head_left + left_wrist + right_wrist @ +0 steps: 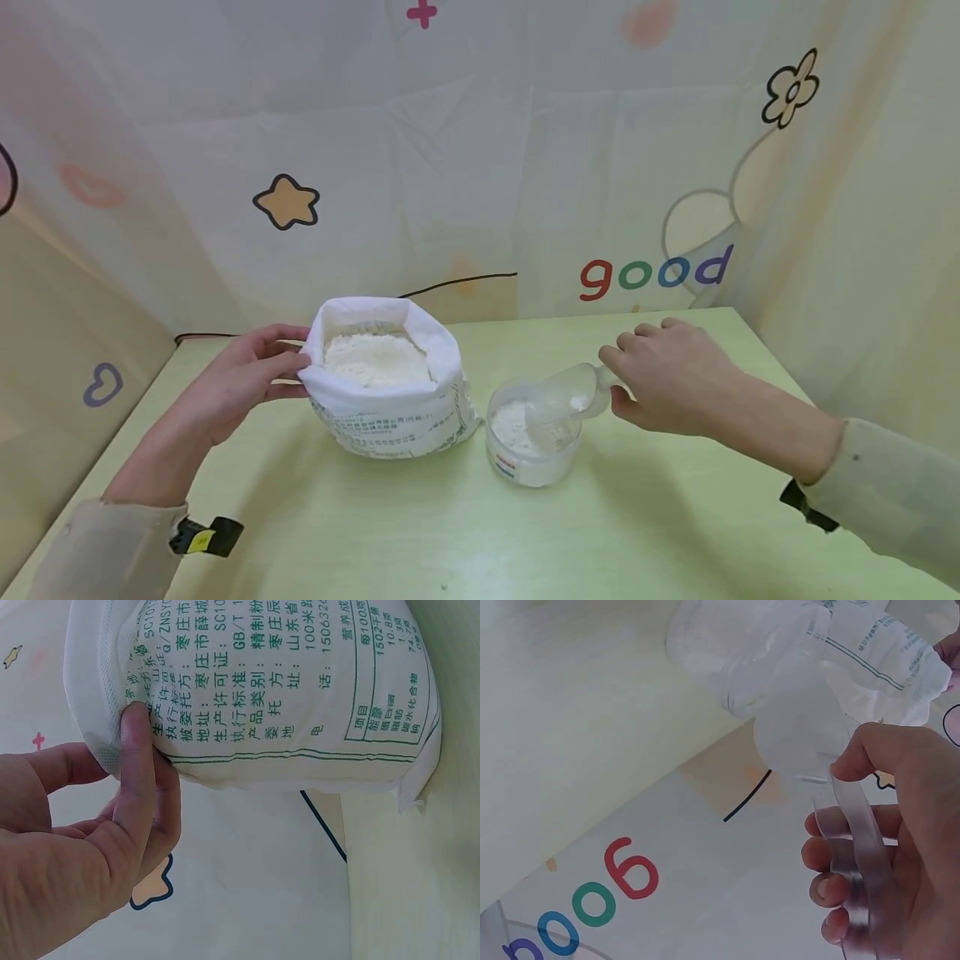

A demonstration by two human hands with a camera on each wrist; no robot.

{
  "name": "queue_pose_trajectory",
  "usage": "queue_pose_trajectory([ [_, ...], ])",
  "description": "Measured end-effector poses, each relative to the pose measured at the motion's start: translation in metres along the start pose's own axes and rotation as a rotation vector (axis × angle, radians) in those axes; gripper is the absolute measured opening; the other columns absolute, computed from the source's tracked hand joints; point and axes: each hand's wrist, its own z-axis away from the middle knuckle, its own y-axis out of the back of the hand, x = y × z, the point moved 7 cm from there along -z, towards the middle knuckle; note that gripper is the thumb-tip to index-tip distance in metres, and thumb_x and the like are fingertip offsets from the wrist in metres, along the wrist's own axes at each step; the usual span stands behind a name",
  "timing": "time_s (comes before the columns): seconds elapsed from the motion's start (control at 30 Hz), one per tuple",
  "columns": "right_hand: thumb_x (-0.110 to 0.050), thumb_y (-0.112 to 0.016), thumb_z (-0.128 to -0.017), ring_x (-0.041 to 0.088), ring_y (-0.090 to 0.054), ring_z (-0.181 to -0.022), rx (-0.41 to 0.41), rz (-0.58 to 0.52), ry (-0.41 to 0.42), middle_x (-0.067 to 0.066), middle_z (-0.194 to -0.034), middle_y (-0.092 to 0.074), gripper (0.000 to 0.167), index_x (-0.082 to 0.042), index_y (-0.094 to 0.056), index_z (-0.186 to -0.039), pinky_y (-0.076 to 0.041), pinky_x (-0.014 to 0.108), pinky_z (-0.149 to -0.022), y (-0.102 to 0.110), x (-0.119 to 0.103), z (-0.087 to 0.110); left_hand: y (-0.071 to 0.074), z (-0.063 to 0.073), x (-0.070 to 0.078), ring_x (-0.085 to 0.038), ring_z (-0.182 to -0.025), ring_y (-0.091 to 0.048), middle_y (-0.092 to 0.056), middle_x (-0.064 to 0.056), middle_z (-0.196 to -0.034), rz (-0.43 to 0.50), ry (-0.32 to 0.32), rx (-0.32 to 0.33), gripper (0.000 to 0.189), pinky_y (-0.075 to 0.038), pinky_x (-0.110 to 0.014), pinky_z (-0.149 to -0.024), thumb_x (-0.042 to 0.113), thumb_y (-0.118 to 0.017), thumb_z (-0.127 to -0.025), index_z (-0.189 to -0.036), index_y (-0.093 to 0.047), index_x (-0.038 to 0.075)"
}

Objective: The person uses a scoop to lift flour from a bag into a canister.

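A white flour bag with green print stands with its top rolled down, and white flour shows inside. At its left rim, my left hand pinches the edge; in the left wrist view the fingers press against the printed side. To the right of the bag is a round clear tub with flour in it. My right hand grips the handle of a translucent scoop, its bowl tilted down into the tub. The right wrist view shows the fingers curled round the handle.
Bag and tub stand close together on a pale green table. Behind it hangs a printed curtain with a star and the word "good". The curtain continues along both sides of the table.
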Motion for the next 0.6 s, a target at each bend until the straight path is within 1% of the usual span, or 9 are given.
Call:
queue_pose_trajectory([
  [0.27,-0.027,-0.076,-0.081,0.020,-0.056,-0.061,-0.001,-0.020,-0.009,0.000,-0.068,-0.055,0.021,-0.010,-0.062,-0.082,-0.047,0.032,-0.052,-0.0009,0.0028,-0.0002,-0.0004,-0.0005,0.0003,-0.020,-0.102,-0.067,-0.052,-0.026,-0.134,0.012,0.005,-0.004,0.052,-0.060,-0.033,-0.089,0.017,-0.058,-0.106,-0.148,-0.038,-0.007],
  [0.6,-0.027,-0.077,-0.082,0.020,-0.057,-0.061,0.017,-0.036,-0.017,0.001,-0.069,-0.058,0.022,-0.010,-0.062,-0.082,-0.050,0.033,-0.052,-0.0010,0.0061,-0.0019,0.0007,0.0001,-0.0008,-0.020,-0.102,-0.067,-0.051,-0.027,-0.134,0.010,0.016,0.005,0.052,-0.060,-0.034,-0.088,0.017,-0.058,-0.106,-0.148,-0.038,-0.007],
])
